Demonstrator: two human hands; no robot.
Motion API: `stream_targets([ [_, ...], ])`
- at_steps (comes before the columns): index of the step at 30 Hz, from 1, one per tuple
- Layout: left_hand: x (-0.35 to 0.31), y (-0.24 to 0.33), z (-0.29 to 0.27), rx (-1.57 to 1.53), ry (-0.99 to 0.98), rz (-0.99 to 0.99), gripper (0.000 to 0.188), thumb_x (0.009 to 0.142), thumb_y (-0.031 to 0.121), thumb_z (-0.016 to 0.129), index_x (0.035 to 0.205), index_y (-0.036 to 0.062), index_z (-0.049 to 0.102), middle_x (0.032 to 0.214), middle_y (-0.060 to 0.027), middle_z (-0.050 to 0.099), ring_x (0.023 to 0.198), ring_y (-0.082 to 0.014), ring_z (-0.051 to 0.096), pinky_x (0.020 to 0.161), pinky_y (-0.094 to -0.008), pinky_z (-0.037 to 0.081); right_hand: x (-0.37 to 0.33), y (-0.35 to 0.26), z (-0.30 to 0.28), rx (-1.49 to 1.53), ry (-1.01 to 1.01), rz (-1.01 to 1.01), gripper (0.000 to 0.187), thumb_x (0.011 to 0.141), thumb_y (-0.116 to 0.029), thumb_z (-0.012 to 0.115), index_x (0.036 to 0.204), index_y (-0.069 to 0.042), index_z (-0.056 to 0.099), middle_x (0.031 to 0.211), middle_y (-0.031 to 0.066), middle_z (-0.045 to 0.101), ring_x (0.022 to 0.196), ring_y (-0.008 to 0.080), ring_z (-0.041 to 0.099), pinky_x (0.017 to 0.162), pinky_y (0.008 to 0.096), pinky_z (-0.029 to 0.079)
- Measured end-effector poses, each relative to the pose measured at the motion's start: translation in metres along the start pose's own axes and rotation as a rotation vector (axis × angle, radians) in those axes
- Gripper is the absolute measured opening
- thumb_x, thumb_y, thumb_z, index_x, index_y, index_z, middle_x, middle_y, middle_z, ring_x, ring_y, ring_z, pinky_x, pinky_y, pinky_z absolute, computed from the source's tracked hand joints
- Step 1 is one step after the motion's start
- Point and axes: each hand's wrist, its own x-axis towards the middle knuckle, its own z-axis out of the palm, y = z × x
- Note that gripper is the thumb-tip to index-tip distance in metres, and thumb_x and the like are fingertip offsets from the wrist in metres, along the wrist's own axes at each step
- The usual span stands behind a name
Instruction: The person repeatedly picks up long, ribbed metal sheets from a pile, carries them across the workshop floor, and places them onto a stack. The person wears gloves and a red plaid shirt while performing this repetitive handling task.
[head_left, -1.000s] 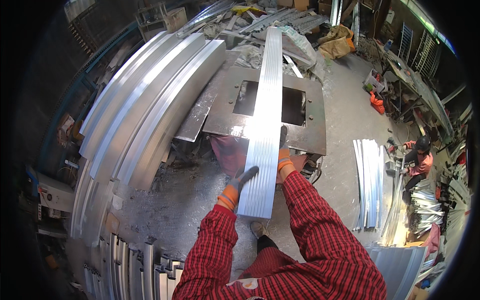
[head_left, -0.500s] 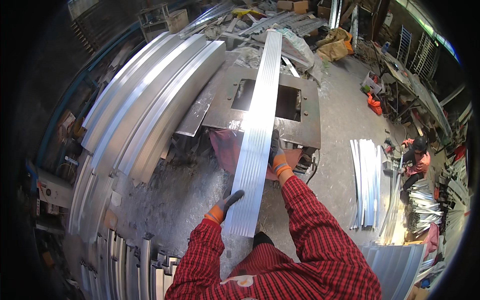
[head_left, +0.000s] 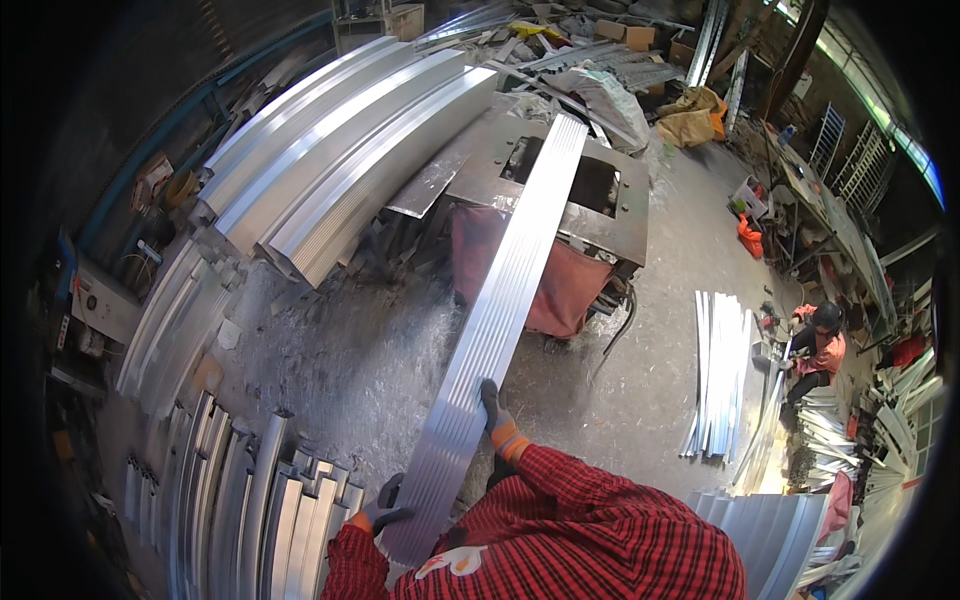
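Observation:
A long, ribbed aluminium profile (head_left: 490,310) slants from my body to the metal machine table (head_left: 618,232); its far end lies over the table's rectangular opening. My left hand (head_left: 384,508), in a grey glove with an orange cuff, grips the left edge close to the near end, thumb on top and the other fingers partly hidden. Farther up, my right hand (head_left: 494,410), gloved alike, holds the right edge; part of its fingers is hidden. A dark red cloth (head_left: 570,295) hangs from the table's near side.
Large aluminium profiles (head_left: 350,140) are stacked at the left, with shorter upright ones (head_left: 300,520) at the lower left. Thin strips (head_left: 718,375) lie on the floor at the right, near a crouching person (head_left: 822,350). Scrap and sacks (head_left: 690,115) pile up behind the table.
The profile has been drawn back toward me and its near end has swung left. Both hands have moved nearer my body with it, still holding its edges.

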Motion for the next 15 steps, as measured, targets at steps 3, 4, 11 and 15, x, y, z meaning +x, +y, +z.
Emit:
stream_targets([
  [3,-0.038,-0.05,-0.011,-0.016,0.011,0.013,0.109,0.075,0.034,0.086,0.157,0.0095,0.02,0.15,-0.0141,0.043,0.137,-0.026,0.043,0.112,-0.0375,0.037,-0.047,0.013,0.033,-0.007,-0.042,-0.048,0.05,0.11,-0.03,0.037,0.149,0.0,0.039,0.151,0.0127,0.043,0.139,0.0229,0.04,0.117,0.0308,0.029],
  [4,-0.051,-0.063,-0.011,-0.026,0.042,0.002,0.109,0.075,0.034,0.086,0.157,0.0094,0.02,0.15,-0.0142,0.044,0.136,-0.026,0.043,0.112,-0.0373,0.037,-0.066,-0.022,0.046,0.135,-0.096,0.036,0.049,0.11,-0.029,0.036,0.149,-0.001,0.039,0.151,0.0133,0.044,0.139,0.0224,0.04,0.117,0.0306,0.029],
  [11,-0.011,-0.041,-0.001,-0.025,0.049,-0.035,0.106,0.075,0.037,0.086,0.156,0.0084,0.024,0.147,-0.0148,0.047,0.133,-0.0259,0.046,0.11,-0.0363,0.039,-0.041,-0.046,0.026,0.331,0.128,0.284,0.061,0.101,-0.055,0.05,0.134,-0.004,0.053,0.127,0.0115,0.06,0.109,0.0224,0.063,0.093,0.0336,0.053],
  [15,0.068,0.02,0.012,-0.03,0.077,0.023,0.105,0.075,0.039,0.085,0.155,0.0079,0.026,0.145,-0.0152,0.049,0.131,-0.0258,0.048,0.109,-0.0356,0.041,0.049,-0.084,-0.018,0.883,0.037,0.576,0.076,0.092,-0.065,0.058,0.14,-0.007,0.05,0.122,0.0099,0.063,0.101,0.0215,0.066,0.089,0.0331,0.055],
])
